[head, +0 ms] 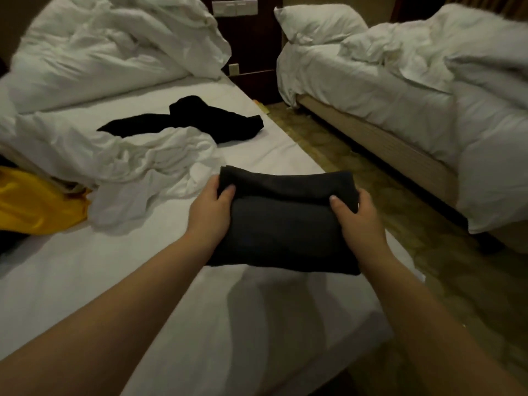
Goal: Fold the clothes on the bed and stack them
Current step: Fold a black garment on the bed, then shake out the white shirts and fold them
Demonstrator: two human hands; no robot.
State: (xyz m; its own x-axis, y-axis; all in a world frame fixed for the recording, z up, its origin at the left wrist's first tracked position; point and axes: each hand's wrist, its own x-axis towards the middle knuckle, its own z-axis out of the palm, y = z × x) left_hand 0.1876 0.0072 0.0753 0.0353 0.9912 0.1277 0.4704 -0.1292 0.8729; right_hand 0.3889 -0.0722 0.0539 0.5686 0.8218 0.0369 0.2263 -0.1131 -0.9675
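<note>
Two hands hold one folded dark garment (285, 224) over the near right edge of the bed (114, 281).
Left hand (213, 205) grips the garment's left end, thumb on top, fingers curled under; right hand (358, 212) grips the right end likewise. Beyond, at the bed's left edge: yellow garment (34, 204), crumpled white garment (160, 167) beside it. Farther: black garment (200, 118) unfolded on the sheet, touching the white one. Bunched duvet (108, 52) at the bed's head.
</note>
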